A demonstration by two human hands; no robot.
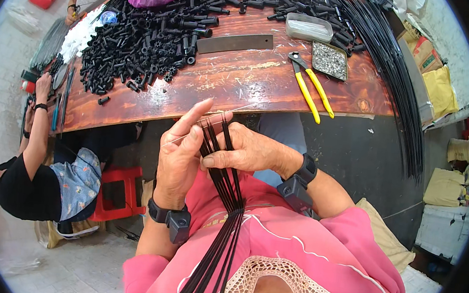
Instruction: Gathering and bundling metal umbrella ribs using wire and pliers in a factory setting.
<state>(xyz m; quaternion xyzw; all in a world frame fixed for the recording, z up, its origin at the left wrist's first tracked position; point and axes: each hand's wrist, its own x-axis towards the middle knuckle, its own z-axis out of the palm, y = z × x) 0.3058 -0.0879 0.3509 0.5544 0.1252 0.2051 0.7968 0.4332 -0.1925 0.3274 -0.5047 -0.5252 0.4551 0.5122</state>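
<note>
In front of my chest a bundle of long, thin black rods runs down over my pink top, its upper tips fanned apart. My right hand is closed on the rods, thumb across the front. My left hand is closed about their upper left side, with its fingers partly behind them. A thin pale strand crosses by the left fingertips; which fingers grip it is unclear. Beyond my hands, on the wooden table, lie yellow-handled pliers, a flat dark metal bar and heaped black tubular parts.
A metal tray of small silvery bits and a clear plastic box stand at the back. More black rods hang over the table's right edge. A co-worker sits at left on a red stool; another person's arm shows far left.
</note>
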